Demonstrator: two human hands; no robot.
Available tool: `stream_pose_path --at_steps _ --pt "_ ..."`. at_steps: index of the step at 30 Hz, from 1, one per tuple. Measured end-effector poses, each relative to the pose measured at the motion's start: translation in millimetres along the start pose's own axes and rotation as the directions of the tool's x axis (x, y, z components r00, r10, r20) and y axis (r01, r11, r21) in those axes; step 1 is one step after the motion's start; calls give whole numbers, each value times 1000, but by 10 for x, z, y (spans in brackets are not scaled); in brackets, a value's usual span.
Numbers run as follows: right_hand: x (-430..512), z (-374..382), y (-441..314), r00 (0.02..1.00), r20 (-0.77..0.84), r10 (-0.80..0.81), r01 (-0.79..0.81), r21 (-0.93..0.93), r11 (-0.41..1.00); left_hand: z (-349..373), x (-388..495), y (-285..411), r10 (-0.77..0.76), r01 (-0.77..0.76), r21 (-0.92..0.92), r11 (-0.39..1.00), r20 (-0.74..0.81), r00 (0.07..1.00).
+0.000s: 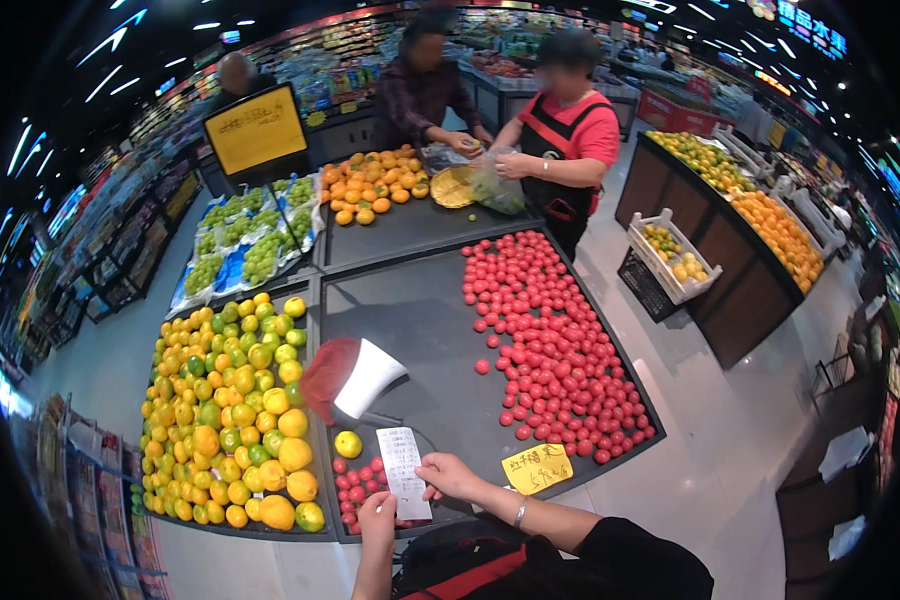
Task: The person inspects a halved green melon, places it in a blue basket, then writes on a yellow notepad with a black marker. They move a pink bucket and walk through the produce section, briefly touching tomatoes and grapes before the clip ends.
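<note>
My left hand (pixel 379 514) pinches the lower left edge of a long white paper slip (pixel 401 469) covered in handwriting. On the slip's right edge, my right hand (pixel 448 477) grips it between thumb and fingers; a bracelet is on that wrist. Under and beside the slip lie small red tomatoes (pixel 357 493), partly hidden by it. A single yellow-green citrus fruit (pixel 348 444) rests just left of the slip's top. Beyond it, a dark red object (pixel 328 379) leans against a curved white piece (pixel 370 379) on the black display table.
Citrus fruits (pixel 232 405) fill the left bin; cherry tomatoes (pixel 555 352) cover the table's right side, near a handwritten yellow price card (pixel 538 468). Grapes (pixel 261 255) and persimmons (pixel 375 184) lie farther back. Two people (pixel 570 142) (pixel 427 97) handle plastic bags across the table.
</note>
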State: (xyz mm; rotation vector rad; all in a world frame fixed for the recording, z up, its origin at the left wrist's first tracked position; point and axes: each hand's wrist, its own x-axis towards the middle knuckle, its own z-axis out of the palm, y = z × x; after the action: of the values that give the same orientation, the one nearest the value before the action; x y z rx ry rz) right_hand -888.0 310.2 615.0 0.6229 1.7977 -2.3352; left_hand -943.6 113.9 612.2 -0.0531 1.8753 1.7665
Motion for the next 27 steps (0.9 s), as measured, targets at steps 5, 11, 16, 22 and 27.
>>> stream_pose_path --at_steps 5,11,16,22,27 --pt "87 104 136 999 -49 -12 14 59 998 -46 86 -186 53 -57 104 993 33 998" --pt "3 266 87 983 -6 -182 180 -122 976 -116 80 -73 61 -70 125 990 73 995" --pt "-129 280 -61 987 -40 -154 145 -177 973 -52 76 89 94 -108 162 981 93 991" --pt "-276 -12 308 936 -93 -340 121 -821 558 -25 149 205 202 -201 62 978 -6 979" --pt "-429 -292 794 925 27 -379 85 -987 137 -58 108 278 196 -198 34 980 46 980"
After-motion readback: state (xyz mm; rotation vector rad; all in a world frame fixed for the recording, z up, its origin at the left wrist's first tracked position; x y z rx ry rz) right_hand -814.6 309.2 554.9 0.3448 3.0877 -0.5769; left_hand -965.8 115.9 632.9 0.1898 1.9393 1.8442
